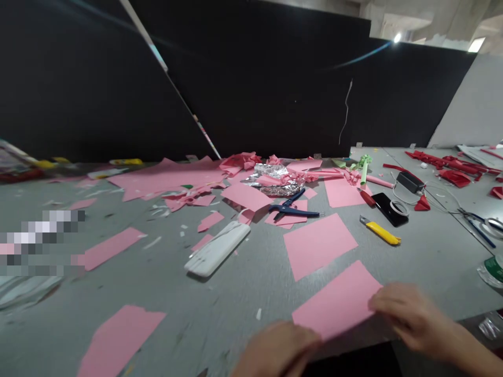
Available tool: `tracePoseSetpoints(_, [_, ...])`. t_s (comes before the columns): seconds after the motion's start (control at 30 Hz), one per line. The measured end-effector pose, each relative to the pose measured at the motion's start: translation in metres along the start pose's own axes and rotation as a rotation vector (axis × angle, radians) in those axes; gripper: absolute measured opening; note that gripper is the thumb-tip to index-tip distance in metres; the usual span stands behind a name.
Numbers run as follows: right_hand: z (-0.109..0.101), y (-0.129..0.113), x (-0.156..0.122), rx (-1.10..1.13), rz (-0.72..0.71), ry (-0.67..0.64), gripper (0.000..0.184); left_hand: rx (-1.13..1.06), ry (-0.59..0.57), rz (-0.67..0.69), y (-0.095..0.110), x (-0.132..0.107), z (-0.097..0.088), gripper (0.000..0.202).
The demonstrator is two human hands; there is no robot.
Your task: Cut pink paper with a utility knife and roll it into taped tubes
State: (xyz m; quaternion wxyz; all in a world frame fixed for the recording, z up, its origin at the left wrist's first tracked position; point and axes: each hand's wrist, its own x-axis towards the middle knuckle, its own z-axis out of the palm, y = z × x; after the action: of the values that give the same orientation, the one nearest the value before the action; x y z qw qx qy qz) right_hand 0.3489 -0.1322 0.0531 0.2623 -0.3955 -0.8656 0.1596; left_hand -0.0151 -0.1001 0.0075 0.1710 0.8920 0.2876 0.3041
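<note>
A pink sheet of paper [338, 301] lies at the table's front edge, held at both ends. My left hand [281, 345] grips its near left corner, fingers closed and somewhat blurred. At the right end, my right hand [406, 314] pinches the paper's edge between thumb and fingers. Just beyond is another pink sheet [320, 245], flat on the table. Farther right lies a yellow utility knife [381, 232], beside a black phone [390, 208] with a white tape roll [400, 208] on it.
Blue-handled pliers [293, 208] and a white marbled slab [218, 248] lie mid-table. Crumpled foil [275, 180] and pink scraps stand along the black partition [255, 78]. At right are a black adapter [409, 181], blue-handled scissors [481, 230] and a bottle [493, 269]. Pink offcuts [120, 340] lie left.
</note>
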Motion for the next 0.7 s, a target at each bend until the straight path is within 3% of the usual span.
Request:
tracePoseSetpoints(0.03, [-0.008, 0.006, 0.019, 0.036, 0.051, 0.040, 0.033, -0.060, 0.050, -0.234, -0.006, 0.019, -0.012, 0.028])
tracePoseSetpoints(0.07, [-0.014, 0.015, 0.040, 0.081, 0.104, 0.053, 0.028, -0.153, -0.015, -0.425, -0.015, 0.039, -0.022, 0.029])
tracePoseSetpoints(0.17, [-0.016, 0.058, 0.113, 0.048, 0.192, 0.039, 0.023, -0.233, -0.098, -0.678, -0.050, 0.096, -0.041, 0.039])
tracePoseSetpoints(0.27, [0.008, 0.105, 0.175, -0.075, 0.264, -0.017, 0.025, -0.079, -0.109, -0.708, -0.089, 0.129, -0.041, 0.028])
tracePoseSetpoints(0.37, [0.038, 0.134, 0.202, -0.138, 0.268, -0.048, 0.021, 0.108, -0.088, -0.699, -0.116, 0.134, -0.033, 0.014])
tracePoseSetpoints(0.5, [0.060, 0.148, 0.197, -0.195, 0.242, -0.023, 0.027, 0.257, -0.096, -0.621, -0.127, 0.130, -0.025, 0.036])
tracePoseSetpoints(0.7, [0.066, 0.156, 0.183, -0.201, 0.232, -0.037, 0.043, 0.295, -0.273, -0.533, -0.121, 0.143, -0.014, 0.056])
